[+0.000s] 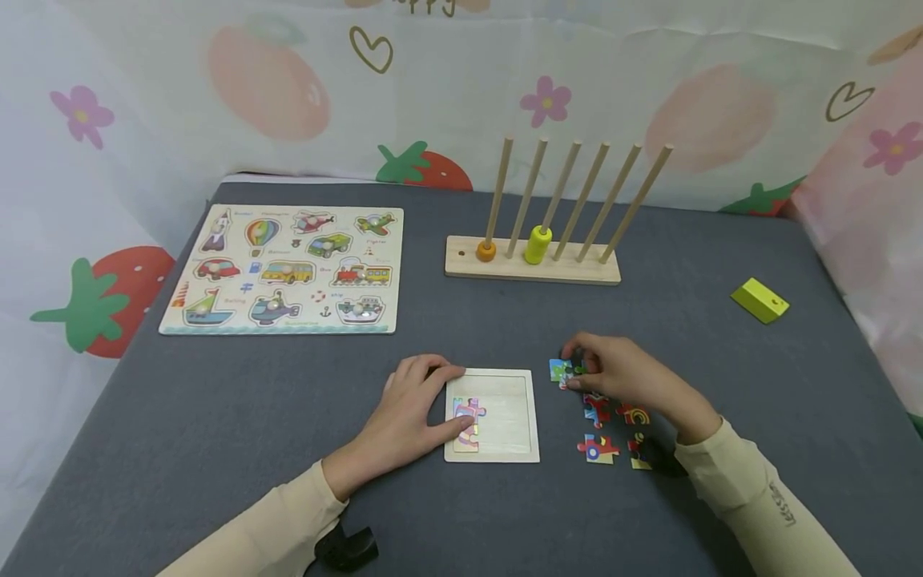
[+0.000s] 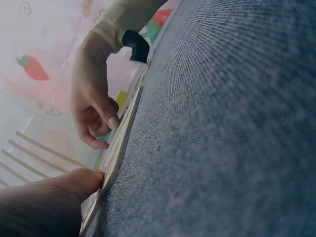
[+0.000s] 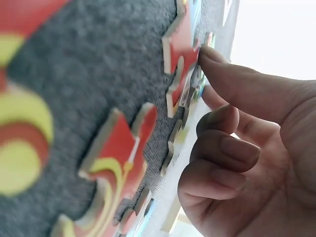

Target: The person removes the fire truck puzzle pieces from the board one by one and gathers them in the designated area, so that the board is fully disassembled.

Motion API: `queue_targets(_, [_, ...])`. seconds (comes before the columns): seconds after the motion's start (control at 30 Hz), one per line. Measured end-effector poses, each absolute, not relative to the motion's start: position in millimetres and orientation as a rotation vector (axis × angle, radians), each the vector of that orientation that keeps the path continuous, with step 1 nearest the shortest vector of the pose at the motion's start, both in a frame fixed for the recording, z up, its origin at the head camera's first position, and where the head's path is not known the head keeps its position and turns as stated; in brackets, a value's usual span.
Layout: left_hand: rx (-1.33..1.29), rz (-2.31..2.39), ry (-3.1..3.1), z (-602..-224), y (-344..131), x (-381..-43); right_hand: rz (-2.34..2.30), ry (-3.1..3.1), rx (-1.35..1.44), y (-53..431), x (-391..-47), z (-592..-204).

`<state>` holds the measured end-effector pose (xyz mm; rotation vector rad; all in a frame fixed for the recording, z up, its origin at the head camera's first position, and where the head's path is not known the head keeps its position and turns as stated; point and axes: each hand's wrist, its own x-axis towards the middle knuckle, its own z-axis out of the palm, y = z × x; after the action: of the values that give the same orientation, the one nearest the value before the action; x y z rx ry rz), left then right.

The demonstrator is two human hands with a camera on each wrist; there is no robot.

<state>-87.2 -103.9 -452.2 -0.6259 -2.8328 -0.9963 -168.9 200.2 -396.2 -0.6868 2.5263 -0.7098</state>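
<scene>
My left hand (image 1: 407, 413) rests on the left side of a square wooden puzzle tray (image 1: 534, 417), with the index fingertip at its top left corner. Its thumb presses on pink and purple jigsaw pieces (image 1: 469, 410) lying along the tray's left side. Right of the tray, my right hand (image 1: 627, 373) pinches a blue and green jigsaw piece (image 1: 558, 369) between thumb and index finger, at table level. The fingers partly hide that piece. Several red and yellow jigsaw pieces (image 1: 598, 449) lie below this hand; one red piece (image 3: 116, 163) shows close up in the right wrist view.
A wooden peg rack (image 1: 534, 270) with orange and lime beads stands at the back. Behind and left lies a vehicle peg-puzzle board (image 1: 288, 240). A yellow block (image 1: 760, 300) sits at far right. The grey table (image 1: 288, 417) meets a strawberry-print backdrop.
</scene>
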Motion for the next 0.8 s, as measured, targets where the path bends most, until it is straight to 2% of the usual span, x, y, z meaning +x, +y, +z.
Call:
queue_targets(0.4, [-0.637,-1.012,-2.818,-451.5,-103.6,-86.8,-0.718,2.66,-0.695,189.7,-162.9,-387.9])
queue_targets(0.6, [-0.631,-1.028,-2.834,-451.0,-103.5,-86.7,-0.808,2.694,-0.826,160.8,-145.7,-380.9])
queue_targets(0.8, [-0.655,-1.022,-2.845,-451.3,-106.4,-88.8,-0.674,2.515,-0.992,124.4,-127.7,-391.5])
